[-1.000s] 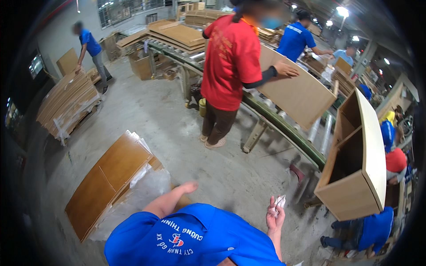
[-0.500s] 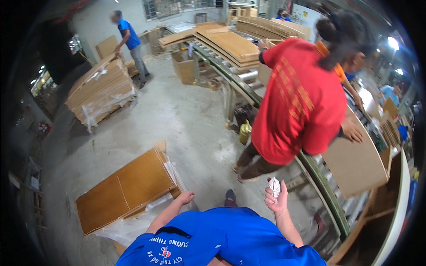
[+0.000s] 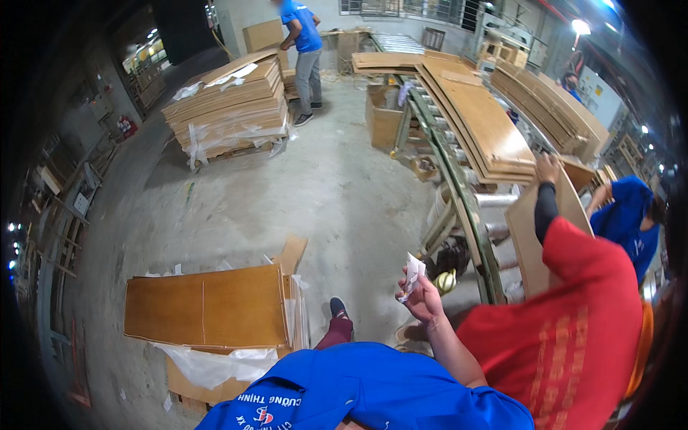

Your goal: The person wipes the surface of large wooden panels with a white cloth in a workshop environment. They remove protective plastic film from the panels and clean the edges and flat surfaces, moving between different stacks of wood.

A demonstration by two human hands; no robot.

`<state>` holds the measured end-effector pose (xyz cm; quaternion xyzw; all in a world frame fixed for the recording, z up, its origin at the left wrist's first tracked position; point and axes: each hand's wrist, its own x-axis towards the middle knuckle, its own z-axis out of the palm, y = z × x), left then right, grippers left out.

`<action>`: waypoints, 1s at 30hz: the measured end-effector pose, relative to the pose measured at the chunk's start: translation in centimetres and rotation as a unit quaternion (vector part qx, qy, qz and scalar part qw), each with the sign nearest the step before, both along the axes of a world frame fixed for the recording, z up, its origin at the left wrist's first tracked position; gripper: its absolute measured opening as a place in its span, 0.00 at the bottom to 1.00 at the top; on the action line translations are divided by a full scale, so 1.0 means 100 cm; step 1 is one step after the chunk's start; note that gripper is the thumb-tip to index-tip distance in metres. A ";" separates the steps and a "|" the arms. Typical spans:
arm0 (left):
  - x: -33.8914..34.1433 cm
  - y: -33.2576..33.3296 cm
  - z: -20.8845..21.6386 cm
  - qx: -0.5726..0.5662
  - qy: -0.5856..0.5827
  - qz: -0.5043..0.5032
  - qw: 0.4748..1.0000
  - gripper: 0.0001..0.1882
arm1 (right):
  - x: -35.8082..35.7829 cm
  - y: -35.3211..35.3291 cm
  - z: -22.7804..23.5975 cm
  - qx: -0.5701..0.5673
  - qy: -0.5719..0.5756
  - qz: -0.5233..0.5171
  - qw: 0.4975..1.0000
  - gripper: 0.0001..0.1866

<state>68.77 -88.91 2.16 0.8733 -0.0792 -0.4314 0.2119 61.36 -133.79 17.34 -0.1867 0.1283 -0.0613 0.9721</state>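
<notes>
My right hand [image 3: 424, 299] is raised ahead of me with its fingers closed round a small crumpled white piece [image 3: 415, 269], paper or plastic; I cannot tell which. My left hand is out of the picture. On my left lies a low stack topped by a brown wooden panel [image 3: 247, 304], with a thin pale line across it. Loose clear plastic film [image 3: 215, 365] hangs along the stack's near side. Beyond my right hand runs the green-edged roller conveyor [image 3: 459, 197].
A person in a red shirt [image 3: 573, 337] close on my right grips an upright board [image 3: 534, 236]. Brown panels [image 3: 476, 107] lie on the conveyor. Another person in blue [image 3: 304, 32] stands behind a tall board stack [image 3: 229, 107]. A cardboard box [image 3: 383, 118] sits beside the conveyor.
The view has swung right. My left hand has gone out of sight. My right hand still holds the white piece. The person in red has turned the board more upright.
</notes>
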 end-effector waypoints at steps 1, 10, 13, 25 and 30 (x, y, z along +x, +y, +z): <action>0.013 -0.009 -0.008 -0.002 0.006 -0.006 1.000 0.20 | 0.024 -0.006 0.001 0.011 0.000 0.000 1.000 0.22; 0.256 -0.134 -0.005 -0.052 -0.104 -0.161 0.980 0.20 | 0.174 -0.114 -0.013 0.286 -0.048 -0.028 0.957 0.33; 0.367 -0.194 0.023 0.037 -0.124 -0.159 0.979 0.19 | 0.211 -0.135 -0.015 0.275 -0.077 -0.097 0.953 0.31; 0.498 -0.428 0.024 -0.116 -0.033 -0.208 0.971 0.17 | 0.337 -0.314 -0.028 0.203 -0.102 -0.119 0.967 0.31; 0.548 -0.460 0.027 -0.032 -0.045 -0.135 0.989 0.18 | 0.401 -0.395 -0.009 0.161 -0.108 -0.124 0.973 0.31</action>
